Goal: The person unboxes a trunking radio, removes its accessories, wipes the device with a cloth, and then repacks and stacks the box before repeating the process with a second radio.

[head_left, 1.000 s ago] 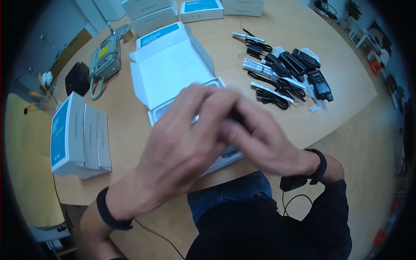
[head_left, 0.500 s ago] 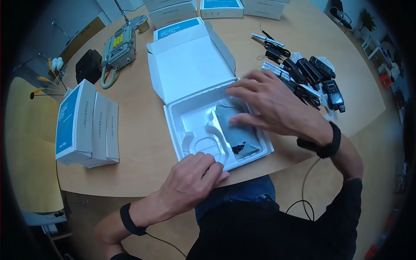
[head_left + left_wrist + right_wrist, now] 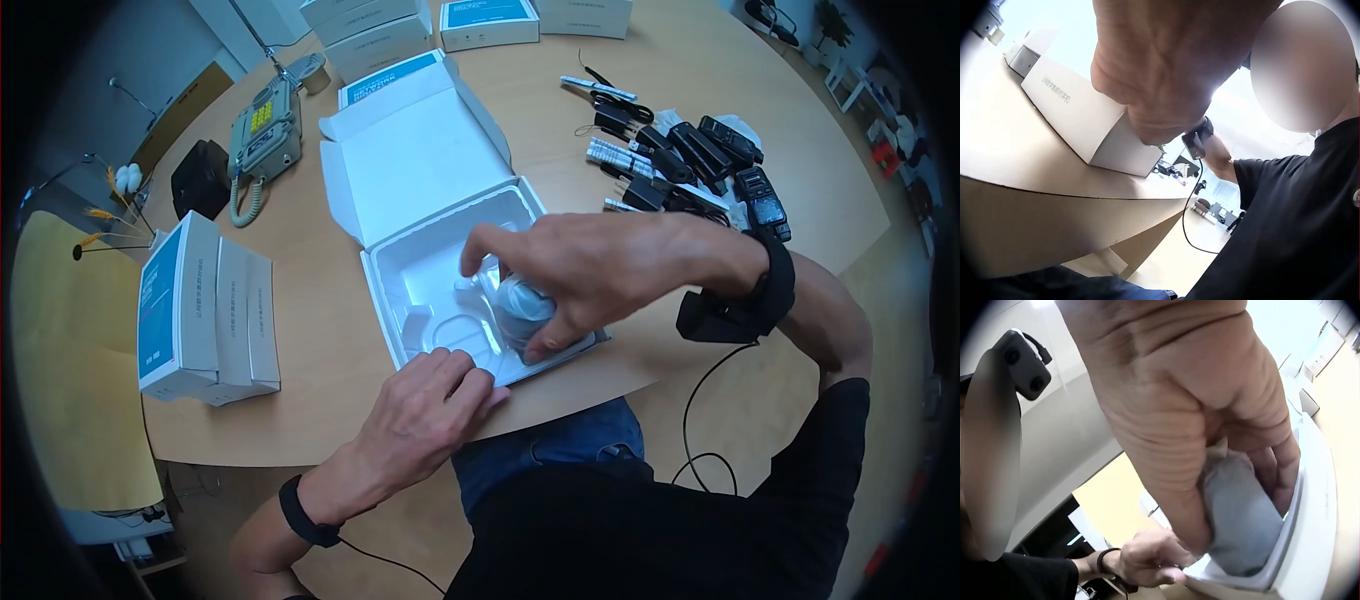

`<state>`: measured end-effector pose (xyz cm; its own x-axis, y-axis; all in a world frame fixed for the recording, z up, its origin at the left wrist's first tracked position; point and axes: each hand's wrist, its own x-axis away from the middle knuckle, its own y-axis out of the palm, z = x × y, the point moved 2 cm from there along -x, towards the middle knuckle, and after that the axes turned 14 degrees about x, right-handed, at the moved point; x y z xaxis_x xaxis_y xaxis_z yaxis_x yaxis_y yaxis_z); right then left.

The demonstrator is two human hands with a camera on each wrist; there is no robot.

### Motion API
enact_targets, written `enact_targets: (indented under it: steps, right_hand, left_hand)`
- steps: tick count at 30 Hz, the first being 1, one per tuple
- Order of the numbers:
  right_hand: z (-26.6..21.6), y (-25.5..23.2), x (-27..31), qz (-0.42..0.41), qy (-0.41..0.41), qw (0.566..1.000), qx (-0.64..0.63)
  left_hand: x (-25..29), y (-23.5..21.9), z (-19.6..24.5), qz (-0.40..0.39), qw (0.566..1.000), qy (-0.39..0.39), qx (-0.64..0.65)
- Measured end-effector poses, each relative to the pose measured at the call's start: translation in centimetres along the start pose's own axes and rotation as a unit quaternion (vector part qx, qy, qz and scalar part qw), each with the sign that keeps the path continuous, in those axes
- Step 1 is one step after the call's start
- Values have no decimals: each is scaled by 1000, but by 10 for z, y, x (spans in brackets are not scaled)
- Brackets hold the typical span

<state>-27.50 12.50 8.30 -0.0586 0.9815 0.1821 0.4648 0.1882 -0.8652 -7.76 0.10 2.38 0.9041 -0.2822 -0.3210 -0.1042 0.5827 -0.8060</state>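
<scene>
An open white box (image 3: 415, 175) lies on the table with its lid folded back, and a white plastic tray (image 3: 400, 265) fills it. My left hand (image 3: 420, 405) holds the box's near edge, fingers curled over the rim. In the tray's right compartment, my right hand (image 3: 610, 265) grips a grey plastic-wrapped packet (image 3: 522, 308) from above. The right wrist view shows the packet (image 3: 1241, 519) between thumb and fingers, low against the box wall; its contents are hidden. The tray's left compartment has a round hollow.
Several white-and-blue boxes (image 3: 180, 310) stand at the left, more (image 3: 490, 22) at the back. A grey-green corded phone (image 3: 265, 125) and a black case (image 3: 200, 178) are back left. Black handheld radios (image 3: 762, 200), chargers and cables (image 3: 625, 110) lie at the right.
My hands were together over the box, then parted. The left came down on the near edge. The right moved onto the grey packet and now grips it, where it lay flatter before.
</scene>
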Motion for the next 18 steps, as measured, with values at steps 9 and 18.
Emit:
enact_targets:
  steps: [9,18]
  right_hand:
    - [-5,34,36,399,49,658,-637]
    - [-42,79,20,397,-58,434,-806]
  left_hand:
    - [-26,-42,8,177,968,-31,177]
    - [-85,-76,23,229,964,108,85]
